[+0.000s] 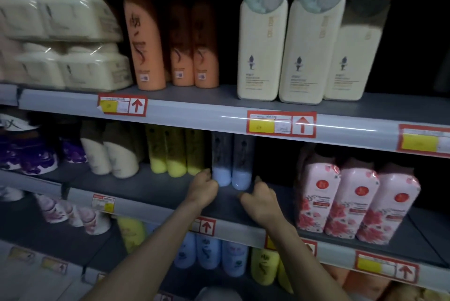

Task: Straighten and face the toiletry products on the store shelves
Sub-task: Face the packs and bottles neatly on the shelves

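Observation:
Two pale blue bottles (230, 166) stand side by side, set back on the middle shelf (155, 193). My left hand (203, 186) reaches in from below, its curled fingers touching the base of the left blue bottle. My right hand (259, 200) rests on the shelf just right of the right blue bottle, fingers curled, holding nothing that I can see. Yellow bottles (174, 152) stand directly left of the blue pair.
Pink floral bottles (355, 200) crowd the middle shelf's right end, cream bottles (114, 154) and purple packs (36, 157) its left. Above stand orange bottles (146, 40), cream bottles (289, 49) and wrapped cream packs (60, 32). Blue and yellow bottles (211, 252) fill the shelf below.

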The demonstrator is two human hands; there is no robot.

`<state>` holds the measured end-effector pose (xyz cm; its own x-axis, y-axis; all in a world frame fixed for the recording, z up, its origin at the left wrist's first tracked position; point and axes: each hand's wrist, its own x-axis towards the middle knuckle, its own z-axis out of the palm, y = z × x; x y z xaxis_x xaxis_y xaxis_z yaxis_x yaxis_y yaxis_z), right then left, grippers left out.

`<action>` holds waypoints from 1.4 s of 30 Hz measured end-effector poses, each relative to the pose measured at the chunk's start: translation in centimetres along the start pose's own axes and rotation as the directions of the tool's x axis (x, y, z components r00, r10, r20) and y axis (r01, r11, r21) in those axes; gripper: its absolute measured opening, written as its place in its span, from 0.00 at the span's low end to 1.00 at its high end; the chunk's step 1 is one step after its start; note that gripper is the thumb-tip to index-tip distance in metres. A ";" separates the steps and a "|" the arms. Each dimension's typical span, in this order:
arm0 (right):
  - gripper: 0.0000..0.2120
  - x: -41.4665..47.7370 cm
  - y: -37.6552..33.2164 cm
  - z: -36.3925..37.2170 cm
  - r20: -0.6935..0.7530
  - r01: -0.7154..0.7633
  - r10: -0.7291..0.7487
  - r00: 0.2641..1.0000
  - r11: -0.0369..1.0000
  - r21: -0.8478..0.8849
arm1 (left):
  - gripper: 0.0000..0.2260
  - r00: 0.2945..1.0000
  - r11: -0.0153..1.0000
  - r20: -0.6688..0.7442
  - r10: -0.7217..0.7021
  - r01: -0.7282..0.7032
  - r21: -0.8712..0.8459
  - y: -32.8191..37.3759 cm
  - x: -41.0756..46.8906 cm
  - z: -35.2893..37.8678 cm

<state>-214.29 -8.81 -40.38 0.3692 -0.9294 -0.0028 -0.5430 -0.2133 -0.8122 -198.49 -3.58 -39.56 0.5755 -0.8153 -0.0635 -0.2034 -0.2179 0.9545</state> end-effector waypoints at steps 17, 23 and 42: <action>0.32 -2.0 -1.0 0.9 0.008 0.055 -0.054 0.999 0.992 -0.113 | 0.28 0.986 0.972 0.122 0.113 -0.135 0.192 -0.2 -2.0 -0.4; 0.18 -2.9 -1.3 1.1 -0.233 -0.042 0.037 0.972 0.999 -0.016 | 0.23 0.986 0.991 -0.107 0.127 -0.130 -0.014 -0.8 -2.7 -1.4; 0.16 2.6 -9.0 10.9 0.107 0.004 -0.016 0.994 0.994 0.112 | 0.44 0.964 0.923 -0.265 0.006 0.096 0.373 -2.8 6.1 -12.9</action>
<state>-200.21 -6.03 -39.44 0.4564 -0.8883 -0.0517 -0.4538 -0.1824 -0.8722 -184.18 -0.96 -38.87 0.7636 -0.6453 0.0221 -0.4275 -0.4796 0.7664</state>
